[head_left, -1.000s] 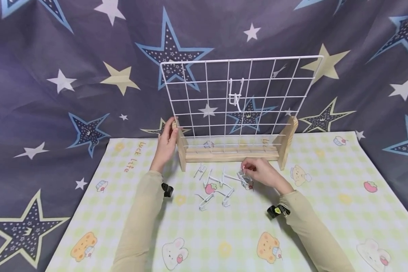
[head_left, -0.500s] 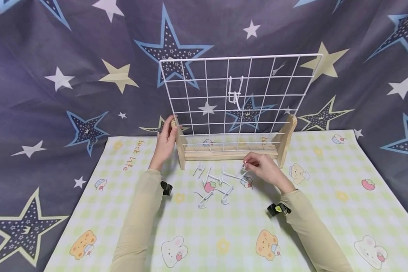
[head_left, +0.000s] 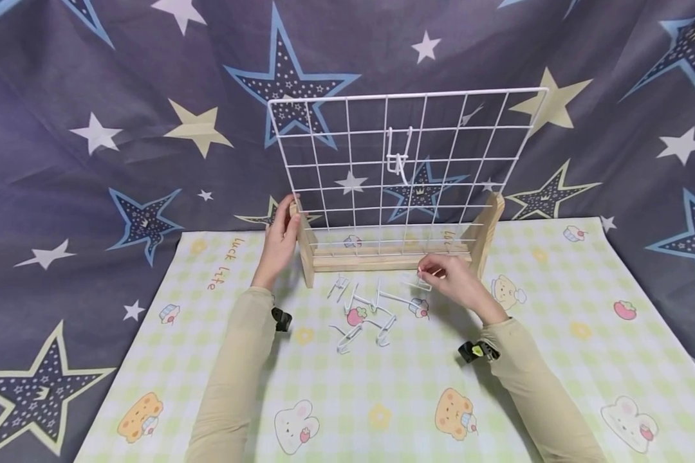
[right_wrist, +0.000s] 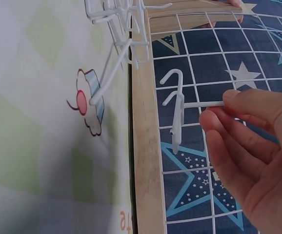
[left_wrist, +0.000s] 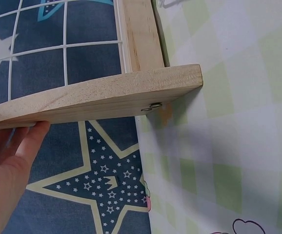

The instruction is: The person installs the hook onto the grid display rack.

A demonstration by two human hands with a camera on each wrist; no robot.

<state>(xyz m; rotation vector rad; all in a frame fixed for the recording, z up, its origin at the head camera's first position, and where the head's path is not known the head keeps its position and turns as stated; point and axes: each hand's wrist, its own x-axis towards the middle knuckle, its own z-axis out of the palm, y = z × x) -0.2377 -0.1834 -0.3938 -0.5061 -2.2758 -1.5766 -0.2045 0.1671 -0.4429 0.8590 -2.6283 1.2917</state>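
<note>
My left hand [head_left: 278, 245] holds the left wooden upright [head_left: 305, 254] of a stand that carries a white wire grid [head_left: 408, 96]. In the left wrist view, its fingertips lie against the outer face of that wooden side [left_wrist: 107, 90]. Thumb and fingers of my right hand [head_left: 456, 283] pinch a white wire hook [right_wrist: 177, 117] by its straight prong, above the table just before the stand. The hook's two bent ends point away from the palm. Another white hook [head_left: 398, 161] hangs on the grid, near the upper middle.
Several loose white hooks [head_left: 352, 335] lie on the checked tablecloth [head_left: 336, 392] in front of the stand. A wooden crossbar [head_left: 376, 262] joins the uprights at the bottom. Behind stands a dark star-patterned curtain [head_left: 220, 180].
My right hand has lifted the hook off the loose hooks and shifted slightly right and toward the stand. My left hand stays at the upright.
</note>
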